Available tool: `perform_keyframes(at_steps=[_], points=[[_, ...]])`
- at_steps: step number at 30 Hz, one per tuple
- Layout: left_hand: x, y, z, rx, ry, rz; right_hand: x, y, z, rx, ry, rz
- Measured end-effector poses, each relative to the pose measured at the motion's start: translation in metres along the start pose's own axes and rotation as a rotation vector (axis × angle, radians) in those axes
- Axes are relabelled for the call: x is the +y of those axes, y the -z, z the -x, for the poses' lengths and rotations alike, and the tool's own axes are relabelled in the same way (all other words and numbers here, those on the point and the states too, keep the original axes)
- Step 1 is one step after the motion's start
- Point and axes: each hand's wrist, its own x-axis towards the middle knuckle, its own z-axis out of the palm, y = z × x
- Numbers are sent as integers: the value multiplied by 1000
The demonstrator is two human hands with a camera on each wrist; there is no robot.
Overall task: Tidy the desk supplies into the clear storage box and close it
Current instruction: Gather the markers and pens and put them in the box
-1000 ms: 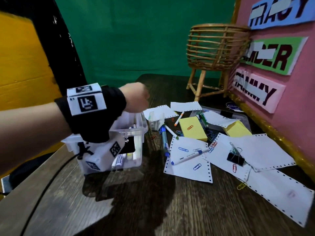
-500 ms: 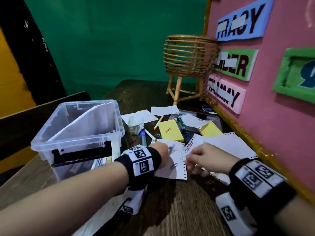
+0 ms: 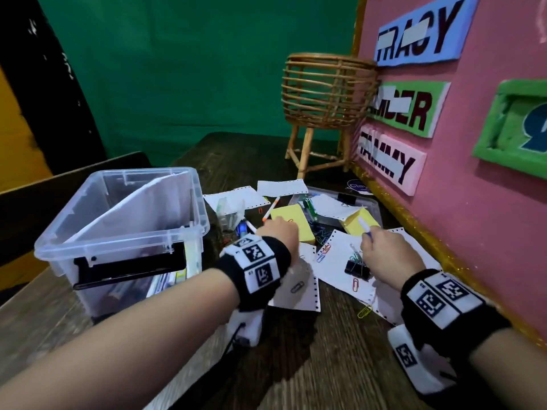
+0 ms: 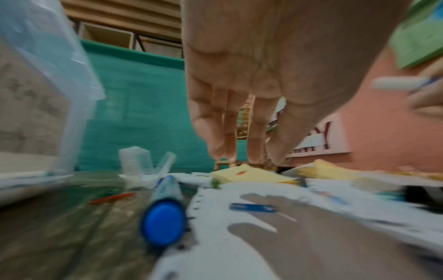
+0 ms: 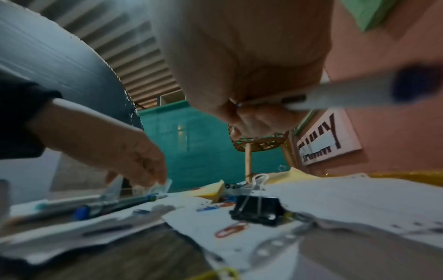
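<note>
The clear storage box stands open at the left with pens and a paper sheet inside. My left hand hovers over the clutter by a yellow sticky pad, fingers straight and pointing down, holding nothing. Under it lies a blue-capped marker beside punched paper. My right hand grips a white pen with a blue end, raised above a black binder clip and coloured paper clips.
A second yellow pad and the clear lid lie at the back right under papers. A wicker stand sits behind. The pink name board walls the right side. Bare wood table lies near me.
My left hand came down from the box to the clutter and moved forward. My right hand came into view, took the white pen off the paper and lifted it.
</note>
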Motion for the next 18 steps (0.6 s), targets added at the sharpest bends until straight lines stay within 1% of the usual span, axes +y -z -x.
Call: perform_keyframes(at_steps=[2, 5, 7, 8, 11, 14, 15, 16, 18], points=[[-16, -2, -13, -40, 133, -48, 8, 1, -1, 17, -17, 71], [-38, -18, -36, -125, 291, -25, 14, 2, 0, 25, -57, 117], [-50, -29, -55, -189, 329, -5, 15, 3, 0, 37, -99, 89], [-51, -30, -57, -192, 333, 10, 15, 3, -1, 46, -107, 62], [-42, -21, -39, -67, 315, 18, 14, 3, -5, 71, -112, 48], [-38, -19, -39, 46, 428, 56, 13, 3, -6, 77, -79, 105], [-37, -19, -43, 89, 436, 66, 12, 2, -6, 90, -62, 100], [-35, -18, -44, 129, 411, 71, 11, 1, -6, 112, -43, 87], [-33, -16, -49, 137, 367, 54, 10, -3, -7, 162, 2, 55]])
